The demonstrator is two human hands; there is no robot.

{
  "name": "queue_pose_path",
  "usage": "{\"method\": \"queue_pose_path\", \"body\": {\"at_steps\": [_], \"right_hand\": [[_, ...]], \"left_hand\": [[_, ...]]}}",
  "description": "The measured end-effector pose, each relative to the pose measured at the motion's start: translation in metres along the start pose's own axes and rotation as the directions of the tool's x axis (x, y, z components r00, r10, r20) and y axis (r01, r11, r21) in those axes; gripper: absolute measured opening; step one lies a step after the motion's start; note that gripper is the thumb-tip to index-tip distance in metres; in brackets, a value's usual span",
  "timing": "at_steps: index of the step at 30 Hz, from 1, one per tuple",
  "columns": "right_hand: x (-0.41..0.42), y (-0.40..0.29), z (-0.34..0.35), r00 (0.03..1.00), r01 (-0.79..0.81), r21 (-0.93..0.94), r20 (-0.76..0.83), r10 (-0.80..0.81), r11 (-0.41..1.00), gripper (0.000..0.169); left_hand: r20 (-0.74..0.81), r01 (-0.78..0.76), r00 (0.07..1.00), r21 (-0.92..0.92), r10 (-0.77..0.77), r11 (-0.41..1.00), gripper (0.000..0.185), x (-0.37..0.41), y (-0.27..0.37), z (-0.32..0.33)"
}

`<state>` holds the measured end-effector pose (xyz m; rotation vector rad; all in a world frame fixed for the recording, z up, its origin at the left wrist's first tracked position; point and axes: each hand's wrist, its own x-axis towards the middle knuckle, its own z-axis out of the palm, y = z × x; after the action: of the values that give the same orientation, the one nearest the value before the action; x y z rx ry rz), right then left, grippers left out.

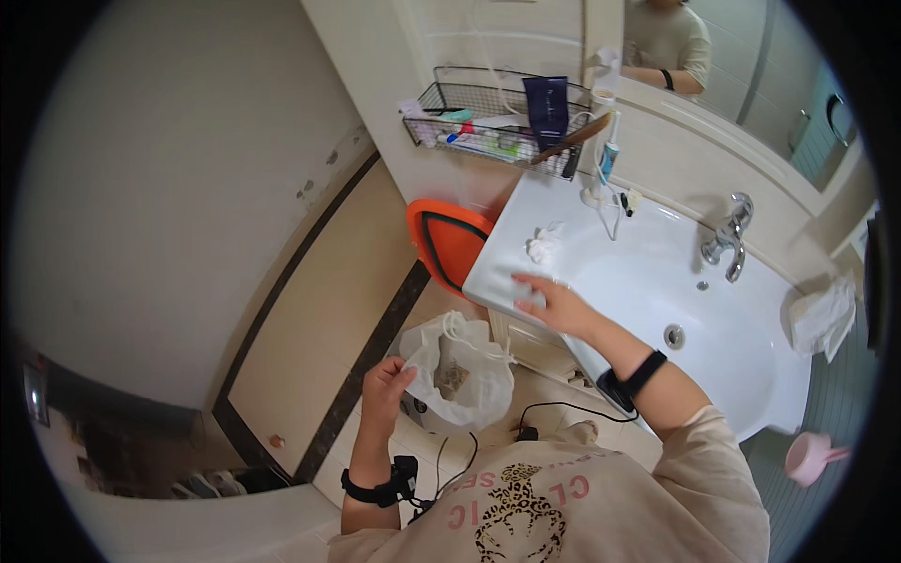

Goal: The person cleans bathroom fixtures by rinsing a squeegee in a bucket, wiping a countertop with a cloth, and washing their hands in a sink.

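My left hand (389, 383) pinches the rim of a white plastic bag (489, 394) that lines a bin. Some brownish matter lies inside the bag. Over the left end of the white ceramic washbasin (654, 288), my right hand (549, 301) is spread with nothing in it, slightly blurred. A crumpled white tissue (545, 244) rests on the basin's ledge, just beyond my right fingertips. Whether my right hand touches the ledge, I cannot tell.
An orange plastic basin (450, 243) leans beside the washbasin. Above hangs a wire basket (493, 127) of toiletries. An electric toothbrush (609, 158) stands behind the ledge, near a chrome faucet (728, 239). A crumpled white bag (823, 317) and pink dipper (808, 459) are at right.
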<state>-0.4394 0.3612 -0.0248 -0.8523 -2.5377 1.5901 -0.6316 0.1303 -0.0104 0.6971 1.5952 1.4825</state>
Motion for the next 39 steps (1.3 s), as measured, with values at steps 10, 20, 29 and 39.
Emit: {"method": "queue_pose_path", "body": {"at_steps": [10, 20, 29, 39], "right_hand": [[-0.148, -0.005, 0.041, 0.906, 0.3, 0.607, 0.059, -0.418, 0.736, 0.081], [-0.409, -0.01, 0.096, 0.808, 0.552, 0.68, -0.578, -0.111, 0.482, 0.072], [-0.713, 0.008, 0.305, 0.413, 0.083, 0.376, -0.856, 0.312, 0.923, 0.044], [-0.945, -0.017, 0.479, -0.367, -0.042, 0.663, -0.706, 0.606, 0.747, 0.033]], "left_hand": [[0.496, -0.204, 0.835, -0.121, 0.237, 0.972, 0.006, -0.021, 0.058, 0.108], [0.981, -0.779, 0.12, -0.003, 0.154, 0.627, 0.11, -0.18, 0.037, 0.291], [0.882, -0.701, -0.464, -0.307, -0.084, 0.644, 0.079, -0.475, -0.113, 0.432], [0.456, -0.534, -0.835, -0.543, -0.307, 0.647, 0.057, -0.803, -0.186, 0.516]]}}
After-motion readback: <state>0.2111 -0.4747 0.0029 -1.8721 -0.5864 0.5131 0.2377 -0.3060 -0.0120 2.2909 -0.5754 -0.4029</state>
